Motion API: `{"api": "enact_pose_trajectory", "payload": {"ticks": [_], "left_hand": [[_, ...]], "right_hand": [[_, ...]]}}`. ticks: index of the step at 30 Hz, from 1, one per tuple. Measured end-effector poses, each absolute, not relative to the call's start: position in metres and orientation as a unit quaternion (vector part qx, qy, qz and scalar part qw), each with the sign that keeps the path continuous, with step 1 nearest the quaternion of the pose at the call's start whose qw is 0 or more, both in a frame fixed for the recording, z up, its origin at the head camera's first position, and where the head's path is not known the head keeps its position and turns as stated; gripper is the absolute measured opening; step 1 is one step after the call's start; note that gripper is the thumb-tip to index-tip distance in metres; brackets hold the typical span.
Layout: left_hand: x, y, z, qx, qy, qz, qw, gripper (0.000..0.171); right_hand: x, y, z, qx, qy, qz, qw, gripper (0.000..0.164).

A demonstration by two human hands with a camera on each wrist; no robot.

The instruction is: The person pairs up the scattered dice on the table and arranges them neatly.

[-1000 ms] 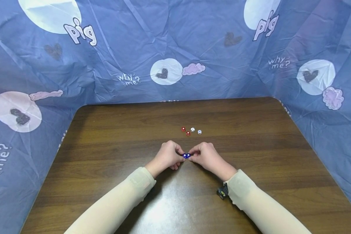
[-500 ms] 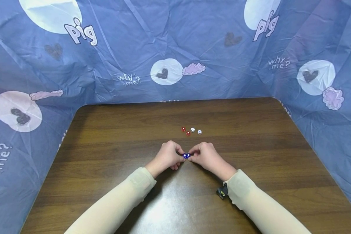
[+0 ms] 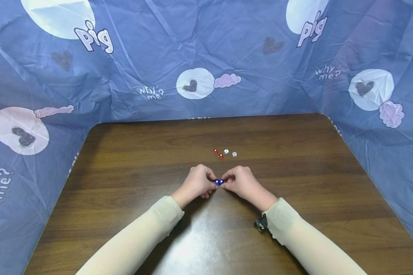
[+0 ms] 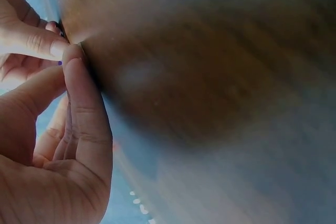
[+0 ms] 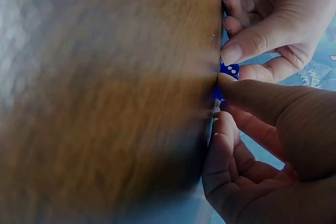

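Note:
Two blue dice with white pips sit side by side between the hands, near the middle of the table. My left hand [image 3: 200, 181] pinches the left blue die [image 3: 217, 182] between thumb and fingertips. From the other side, my right hand [image 3: 241, 182] pinches the right blue die [image 3: 221, 182]. In the right wrist view a blue die [image 5: 231, 70] shows its pips close over the tabletop, fingertips of both hands nearly meeting around it. Fingers of the left hand [image 4: 86, 108] mostly hide the dice in the left wrist view.
Beyond the hands lie two red dice, one further back [image 3: 215, 151] and one nearer [image 3: 221, 156]. Beside them are two white dice, left [image 3: 226, 151] and right [image 3: 234, 154]. The brown wooden table [image 3: 141, 145] is bordered by a blue printed cloth [image 3: 124, 76].

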State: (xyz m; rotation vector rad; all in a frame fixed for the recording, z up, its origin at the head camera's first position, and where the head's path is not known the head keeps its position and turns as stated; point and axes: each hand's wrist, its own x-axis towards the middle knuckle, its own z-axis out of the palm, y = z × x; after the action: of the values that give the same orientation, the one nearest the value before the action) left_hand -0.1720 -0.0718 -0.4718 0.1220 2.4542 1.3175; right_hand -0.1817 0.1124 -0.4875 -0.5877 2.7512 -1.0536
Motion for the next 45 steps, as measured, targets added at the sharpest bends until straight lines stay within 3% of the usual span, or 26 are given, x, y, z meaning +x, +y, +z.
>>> {"api": "enact_pose_trajectory", "payload": {"ticks": [15,23,35,45], "left_hand": [[-0.181,-0.081,-0.467,0.059,0.851,0.476,0.215,0.025],[-0.194,-0.09,-0.459,0.056,0.852,0.481,0.196,0.038],[-0.227,-0.092,-0.454,0.045,0.849,0.512,0.122,0.037],[-0.25,-0.088,-0.46,-0.009,0.819,0.552,0.155,0.036]], "right_hand": [[-0.182,0.115,-0.488,-0.196,0.912,-0.354,0.069,0.012],[-0.181,0.115,-0.486,-0.201,0.909,-0.358,0.07,0.013],[-0.182,0.114,-0.485,-0.186,0.913,-0.353,0.086,0.013],[-0.182,0.112,-0.484,-0.188,0.909,-0.361,0.084,0.015]]}}
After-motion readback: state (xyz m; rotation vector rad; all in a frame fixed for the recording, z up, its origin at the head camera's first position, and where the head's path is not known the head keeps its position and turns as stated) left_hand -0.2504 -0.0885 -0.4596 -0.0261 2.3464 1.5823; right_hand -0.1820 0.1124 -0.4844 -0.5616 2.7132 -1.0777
